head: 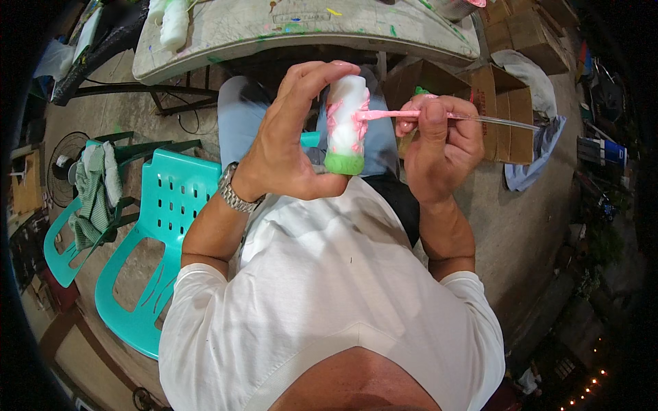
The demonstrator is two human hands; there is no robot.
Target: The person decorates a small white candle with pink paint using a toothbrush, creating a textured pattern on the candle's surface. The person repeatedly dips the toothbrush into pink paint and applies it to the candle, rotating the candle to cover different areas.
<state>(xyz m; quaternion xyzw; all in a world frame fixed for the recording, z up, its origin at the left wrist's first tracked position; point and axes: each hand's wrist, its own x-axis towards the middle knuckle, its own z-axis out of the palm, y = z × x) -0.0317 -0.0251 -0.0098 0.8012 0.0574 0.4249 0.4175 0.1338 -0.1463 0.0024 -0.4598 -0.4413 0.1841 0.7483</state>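
Note:
My left hand point(288, 138) grips a white cylindrical piece point(347, 123), possibly a candle, by its two ends, fingers at the top and thumb at the bottom. Raised shapes on its side carry pink paint, and a green band runs round its lower end. Between the thumb and fingers of my right hand point(442, 138) is a slim paintbrush point(393, 114) with a clear handle. Its pink-coated tip touches the right side of the white piece. The piece is held upright in the picture, above my lap.
A paint-spotted white table point(308, 31) stands ahead, with more white pieces point(174, 25) at its left and a paint can point(457, 7) at its right. Cardboard boxes point(506, 113) sit on the floor to the right. Green plastic chairs point(180, 190) and a fan point(64, 164) are on the left.

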